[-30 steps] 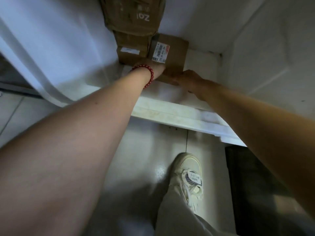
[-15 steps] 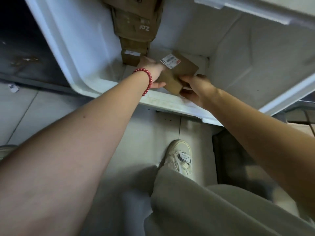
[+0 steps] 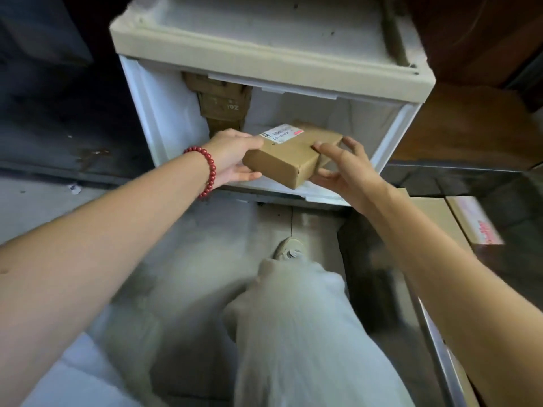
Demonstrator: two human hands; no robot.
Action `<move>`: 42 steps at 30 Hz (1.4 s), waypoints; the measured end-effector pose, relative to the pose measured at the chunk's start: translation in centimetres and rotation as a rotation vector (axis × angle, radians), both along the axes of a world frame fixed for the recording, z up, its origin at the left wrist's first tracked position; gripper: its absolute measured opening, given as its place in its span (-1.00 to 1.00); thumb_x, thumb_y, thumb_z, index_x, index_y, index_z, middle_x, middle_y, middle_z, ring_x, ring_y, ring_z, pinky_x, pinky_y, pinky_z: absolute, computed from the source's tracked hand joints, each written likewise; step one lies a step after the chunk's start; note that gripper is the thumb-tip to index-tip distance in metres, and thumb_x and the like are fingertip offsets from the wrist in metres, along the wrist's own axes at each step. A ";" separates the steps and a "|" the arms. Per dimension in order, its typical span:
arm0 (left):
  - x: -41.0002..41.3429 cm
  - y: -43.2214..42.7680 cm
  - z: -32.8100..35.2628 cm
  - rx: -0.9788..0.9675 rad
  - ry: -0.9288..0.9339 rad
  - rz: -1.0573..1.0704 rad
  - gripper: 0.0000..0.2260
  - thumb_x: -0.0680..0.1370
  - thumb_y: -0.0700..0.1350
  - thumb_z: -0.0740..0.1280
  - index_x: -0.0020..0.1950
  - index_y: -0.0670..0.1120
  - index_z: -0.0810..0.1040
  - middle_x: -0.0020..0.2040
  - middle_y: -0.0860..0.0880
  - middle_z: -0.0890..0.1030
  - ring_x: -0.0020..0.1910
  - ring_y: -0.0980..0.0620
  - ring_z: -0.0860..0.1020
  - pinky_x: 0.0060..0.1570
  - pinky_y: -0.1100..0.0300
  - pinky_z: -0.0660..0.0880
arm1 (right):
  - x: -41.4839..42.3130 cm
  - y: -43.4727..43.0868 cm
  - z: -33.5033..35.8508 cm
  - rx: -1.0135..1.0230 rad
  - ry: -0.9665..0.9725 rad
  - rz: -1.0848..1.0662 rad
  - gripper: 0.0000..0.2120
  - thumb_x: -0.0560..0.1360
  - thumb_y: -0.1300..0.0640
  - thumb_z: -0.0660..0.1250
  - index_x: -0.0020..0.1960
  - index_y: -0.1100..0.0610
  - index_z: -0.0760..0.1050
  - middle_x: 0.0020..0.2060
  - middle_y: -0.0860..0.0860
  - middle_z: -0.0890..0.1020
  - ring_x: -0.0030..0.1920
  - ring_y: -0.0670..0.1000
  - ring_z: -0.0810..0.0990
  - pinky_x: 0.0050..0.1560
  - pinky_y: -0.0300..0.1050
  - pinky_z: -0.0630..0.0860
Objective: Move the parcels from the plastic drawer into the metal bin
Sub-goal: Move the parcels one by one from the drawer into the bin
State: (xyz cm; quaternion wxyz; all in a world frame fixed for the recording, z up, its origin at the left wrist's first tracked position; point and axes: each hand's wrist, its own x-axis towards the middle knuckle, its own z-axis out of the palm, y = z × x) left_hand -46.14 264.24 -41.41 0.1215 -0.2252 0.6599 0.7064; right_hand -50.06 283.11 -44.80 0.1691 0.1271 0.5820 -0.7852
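- A white plastic drawer (image 3: 164, 113), pulled out from its cream-topped cabinet (image 3: 264, 51), is lying open beyond both hands, its near rim running just under the wrists.
- A metal bin (image 3: 440, 356) is standing to the right of the right forearm, its steel edge passing beneath that arm; cardboard boxes (image 3: 437, 218) are lying inside it, one bearing red print.
- A person in pale trousers (image 3: 293, 333) is standing over the drawer, one light shoe (image 3: 289, 248) showing on the grey floor (image 3: 205, 230) below the hands.
- A brown parcel (image 3: 285, 160) with a white shipping label (image 3: 277, 133) is being held between the two hands, tilted, over the drawer's front edge.
- More brown parcels (image 3: 223, 104) are resting at the back of the drawer, beyond the left hand, one printed with blurred characters.
- The left hand (image 3: 232, 157) is clasping the parcel's left end, fingers over the top and thumb beneath.
- The right hand (image 3: 343, 168) is gripping the parcel's right near corner, fingers spread across the top and side.
- A red bead bracelet (image 3: 207, 168) is circling the left wrist.
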 end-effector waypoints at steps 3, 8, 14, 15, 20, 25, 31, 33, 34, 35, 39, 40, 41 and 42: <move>2.6 -0.2 1.7 -0.060 0.036 -0.027 -0.83 0.58 -0.11 0.31 0.15 -0.09 0.49 -0.03 -0.02 0.55 -0.01 -0.05 0.57 -0.08 0.11 0.59 | 3.3 1.4 1.5 0.035 0.042 -0.010 -0.28 0.43 0.18 0.49 0.43 -0.04 0.16 0.35 0.09 0.44 -0.01 0.17 0.69 -0.09 0.05 0.65; 5.9 -0.4 1.0 -0.233 0.122 -0.082 -0.74 0.55 -0.04 0.35 0.24 0.00 0.50 0.23 -0.05 0.54 0.10 -0.06 0.59 0.01 0.01 0.60 | 8.3 1.4 1.5 0.063 0.106 -0.102 -0.32 0.43 0.19 0.48 0.41 -0.03 0.20 0.33 -0.02 0.42 0.10 0.13 0.65 -0.09 0.00 0.65; 6.3 0.4 1.8 -0.334 0.267 -0.110 -0.80 0.52 0.01 0.38 0.12 0.06 0.51 0.23 0.00 0.52 0.18 0.03 0.54 -0.03 0.08 0.62 | 10.6 2.4 0.8 -0.029 0.044 -0.160 -0.34 0.47 0.12 0.44 0.45 0.02 0.17 0.32 0.03 0.47 0.02 0.09 0.69 -0.06 0.00 0.66; 6.5 0.4 2.0 -0.376 0.302 -0.147 -0.77 0.51 0.02 0.38 0.15 0.07 0.53 0.25 0.02 0.50 0.20 0.07 0.52 -0.04 0.12 0.62 | 10.7 2.5 0.6 -0.032 0.042 -0.164 -0.33 0.47 0.10 0.44 0.46 0.03 0.17 0.32 0.04 0.47 0.03 0.09 0.69 -0.06 0.00 0.66; 7.4 -0.6 3.0 -0.509 0.354 -0.357 -0.26 0.31 0.09 0.54 0.44 0.12 0.33 0.37 0.14 0.37 0.19 0.14 0.52 0.16 0.20 0.49 | 10.7 2.8 0.6 0.049 0.039 -0.151 -0.34 0.45 -0.03 0.42 0.47 0.01 0.24 0.33 0.02 0.47 0.08 0.03 0.66 -0.15 -0.14 0.63; 7.7 -1.9 3.2 -0.832 0.429 -0.503 -0.25 0.39 -0.15 0.52 0.48 0.11 0.25 0.40 0.04 0.39 -0.04 0.17 0.61 0.00 0.39 0.44 | 11.0 3.2 0.4 0.255 0.071 -0.049 -0.33 0.39 -0.19 0.38 0.46 -0.08 0.32 0.28 -0.10 0.50 0.09 -0.09 0.57 -0.18 -0.23 0.55; 7.4 -3.0 2.2 -0.970 0.477 -0.468 -0.56 0.55 -0.04 0.34 0.42 0.11 0.35 0.34 0.00 0.43 -0.05 0.09 0.55 0.04 0.23 0.35 | 10.8 3.0 -0.1 0.358 0.113 -0.011 -0.41 0.45 -0.08 0.41 0.45 -0.10 0.34 0.23 -0.11 0.50 0.08 -0.14 0.53 -0.09 -0.15 0.48; 6.9 -3.4 1.8 -0.967 0.478 -0.452 -0.57 0.56 -0.01 0.32 0.43 0.09 0.36 0.35 -0.01 0.39 0.11 0.05 0.51 0.07 0.23 0.32 | 10.8 3.2 -0.2 0.369 0.125 -0.015 -0.44 0.46 0.02 0.43 0.43 -0.07 0.38 0.21 -0.07 0.50 0.05 -0.13 0.52 -0.07 -0.14 0.46; 6.7 -3.4 1.6 -0.960 0.483 -0.439 -0.58 0.57 0.00 0.30 0.43 0.08 0.36 0.35 -0.01 0.40 0.18 0.04 0.49 0.08 0.25 0.30 | 10.8 3.2 -0.3 0.373 0.127 -0.022 -0.46 0.47 0.07 0.43 0.42 -0.05 0.39 0.20 -0.04 0.51 0.02 -0.12 0.51 -0.08 -0.15 0.45; 6.5 -3.4 1.5 -0.954 0.489 -0.423 -0.60 0.58 0.01 0.28 0.42 0.07 0.38 0.34 0.00 0.41 0.22 0.04 0.47 0.09 0.26 0.29 | 10.8 3.3 -0.4 0.375 0.128 -0.031 -0.48 0.48 0.10 0.42 0.41 -0.04 0.40 0.19 -0.02 0.52 0.01 -0.12 0.51 -0.09 -0.16 0.46; 6.0 -2.8 1.1 -0.856 0.486 -0.316 -0.64 0.59 0.01 0.27 0.38 0.03 0.39 0.22 0.02 0.52 0.15 0.11 0.50 0.07 0.33 0.30 | 10.8 3.6 -0.6 0.336 0.141 -0.051 -0.58 0.52 0.13 0.37 0.36 0.01 0.45 0.16 -0.02 0.59 0.08 -0.12 0.59 -0.02 -0.18 0.52; 6.0 -2.7 1.0 -0.796 0.480 -0.282 -0.66 0.58 0.01 0.29 0.34 0.03 0.38 0.18 0.03 0.53 0.12 0.12 0.52 0.08 0.31 0.33 | 10.8 3.6 -0.7 0.309 0.142 -0.054 -0.59 0.52 0.14 0.36 0.36 0.04 0.45 0.17 -0.02 0.60 0.11 -0.10 0.60 0.02 -0.16 0.54; 5.9 -2.6 0.9 -0.731 0.478 -0.249 -0.68 0.57 0.01 0.31 0.30 0.04 0.37 0.15 0.03 0.55 0.10 0.11 0.54 0.09 0.26 0.40 | 10.7 3.7 -0.7 0.280 0.142 -0.062 -0.59 0.52 0.15 0.36 0.36 0.07 0.45 0.18 -0.01 0.60 0.15 -0.08 0.60 0.07 -0.12 0.55; 5.8 -2.5 0.8 -0.664 0.477 -0.217 -0.71 0.56 0.01 0.33 0.24 0.06 0.36 0.13 0.02 0.56 0.09 0.09 0.56 0.10 0.19 0.47 | 10.7 3.7 -0.7 0.249 0.142 -0.073 -0.59 0.52 0.16 0.35 0.35 0.09 0.44 0.19 0.00 0.60 0.18 -0.05 0.59 0.14 -0.08 0.54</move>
